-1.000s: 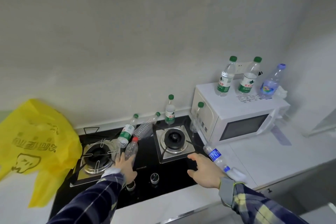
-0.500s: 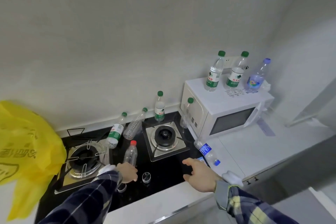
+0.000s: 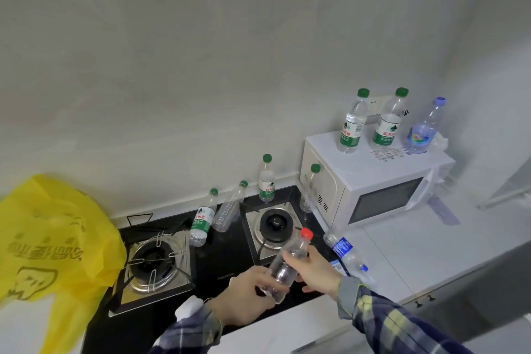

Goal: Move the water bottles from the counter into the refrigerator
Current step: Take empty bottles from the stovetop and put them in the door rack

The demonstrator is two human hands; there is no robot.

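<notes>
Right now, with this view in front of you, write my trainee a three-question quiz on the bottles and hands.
1. True or false: three upright bottles stand on top of the microwave.
2. Which cap colour has the bottle held in both hands? A green, B red, C blue.
3. Fill in: the blue-label bottle beside the stove lies on its ____.

Key
1. True: two green-cap bottles and one pale-cap bottle.
2. B: the red-cap bottle is gripped by the left hand low down and the right hand higher up.
3. side.
</notes>
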